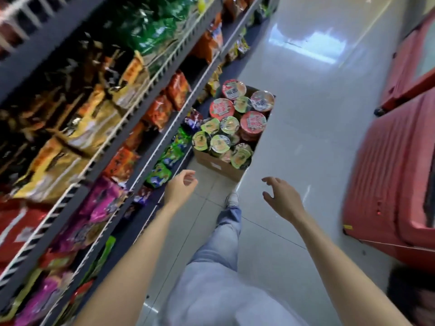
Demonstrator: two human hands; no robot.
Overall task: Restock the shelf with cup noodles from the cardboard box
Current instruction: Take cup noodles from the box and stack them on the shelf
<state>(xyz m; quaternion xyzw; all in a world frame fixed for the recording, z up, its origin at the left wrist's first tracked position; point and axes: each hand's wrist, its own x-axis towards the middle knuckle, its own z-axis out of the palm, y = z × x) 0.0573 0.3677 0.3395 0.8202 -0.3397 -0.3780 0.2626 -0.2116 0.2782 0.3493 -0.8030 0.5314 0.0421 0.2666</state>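
Lid print on the cup noodles [253, 122] is unreadable; they fill the cardboard box [219, 164] on the floor, just beyond both hands; left hand [180, 188] and right hand [281, 196] spread, empty; shelf [131, 128] left of the left hand.

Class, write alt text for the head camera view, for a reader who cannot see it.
A person's empty left hand and right hand reach toward an open cardboard box of cup noodles on a tiled shop floor. The box stands beside a shelf of bright snack packets on the left; a red freezer cabinet stands on the right.
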